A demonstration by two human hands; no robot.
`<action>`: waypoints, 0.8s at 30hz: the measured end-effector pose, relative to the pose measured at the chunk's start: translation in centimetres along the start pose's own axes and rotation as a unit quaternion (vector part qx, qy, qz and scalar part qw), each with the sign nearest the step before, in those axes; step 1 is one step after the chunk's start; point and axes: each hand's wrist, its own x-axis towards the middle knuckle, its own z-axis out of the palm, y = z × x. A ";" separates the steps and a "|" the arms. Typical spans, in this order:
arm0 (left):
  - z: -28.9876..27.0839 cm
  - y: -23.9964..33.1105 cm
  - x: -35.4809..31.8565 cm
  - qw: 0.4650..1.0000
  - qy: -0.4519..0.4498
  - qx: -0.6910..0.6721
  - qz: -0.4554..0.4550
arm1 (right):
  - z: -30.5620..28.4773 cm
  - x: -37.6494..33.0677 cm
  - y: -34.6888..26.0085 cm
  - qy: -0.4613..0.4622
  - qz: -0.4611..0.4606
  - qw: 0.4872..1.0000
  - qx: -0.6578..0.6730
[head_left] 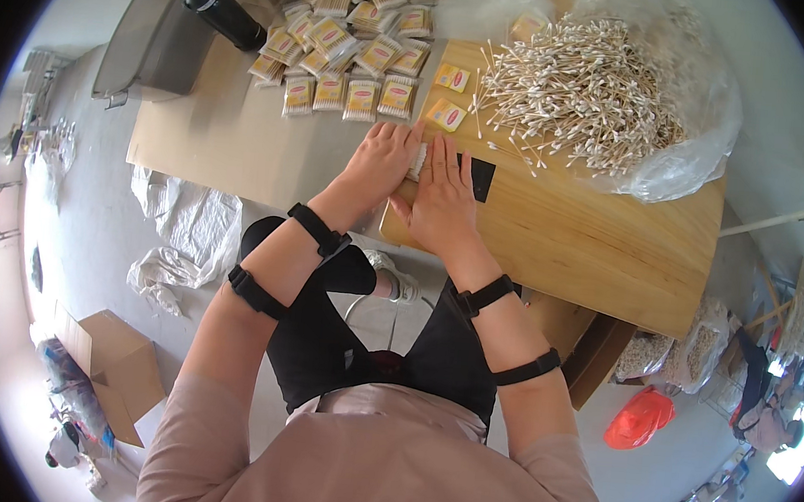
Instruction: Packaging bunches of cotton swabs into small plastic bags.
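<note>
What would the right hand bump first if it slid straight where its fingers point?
The right hand would probably meet the nearer yellow card first, though heights are hard to judge.

Light was bright, w/ windows (800,438) overexposed at lower R, & pic was bent, black at rim, approx. sharp in centre.

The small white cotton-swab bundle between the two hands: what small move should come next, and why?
Perhaps a gentle inward press to keep the small white cotton-swab bundle even: the left hand and right hand flank it, partly covering it, near the edge of the pale wooden tabletop.
</note>
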 end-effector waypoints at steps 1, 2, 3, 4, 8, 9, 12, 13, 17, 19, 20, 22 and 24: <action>0.0 0.0 0.0 1.000 -0.009 0.014 0.003 | 0.1 0.1 -0.1 0.002 0.004 1.000 -0.005; -0.1 0.0 0.0 0.999 -0.018 0.029 0.006 | 0.1 0.1 -0.2 0.004 0.008 1.000 -0.010; -0.1 -0.1 0.0 0.999 -0.018 0.031 0.005 | 0.2 0.2 -0.2 0.005 0.007 1.000 -0.009; -0.2 -0.2 0.0 0.999 -0.027 0.025 0.010 | 0.3 0.2 -0.2 -0.001 0.008 1.000 -0.004; -1.4 -0.5 -0.1 1.000 0.003 -0.003 0.018 | 0.3 -0.1 0.3 -0.005 0.021 1.000 0.000; -1.6 -0.7 -0.3 1.000 0.002 -0.002 0.016 | 0.4 -0.3 0.3 -0.005 0.019 1.000 0.001; -1.8 -1.8 -0.9 1.000 0.003 -0.010 0.006 | 0.8 -0.6 0.3 0.040 0.034 0.999 -0.013; -1.4 -2.1 -1.0 1.000 -0.016 -0.011 -0.008 | 0.8 -0.4 0.1 0.044 0.035 0.998 -0.012; -0.8 -1.8 -0.8 0.996 -0.055 -0.058 -0.050 | 1.0 0.0 0.0 0.039 0.022 0.999 -0.012; -0.7 -1.6 -0.8 0.996 -0.050 -0.052 -0.047 | 0.8 0.1 -0.2 0.036 0.019 0.999 -0.010; -0.7 -1.6 -0.7 0.997 -0.045 -0.044 -0.044 | 0.7 0.1 -0.2 0.035 0.015 0.999 -0.007; -0.3 -1.8 -0.8 0.996 -0.046 -0.055 -0.046 | 0.7 0.2 -0.3 0.024 0.011 1.000 -0.006; -0.3 -1.7 -0.6 0.996 -0.049 -0.062 -0.046 | 0.6 0.3 -0.4 0.016 0.011 1.000 -0.002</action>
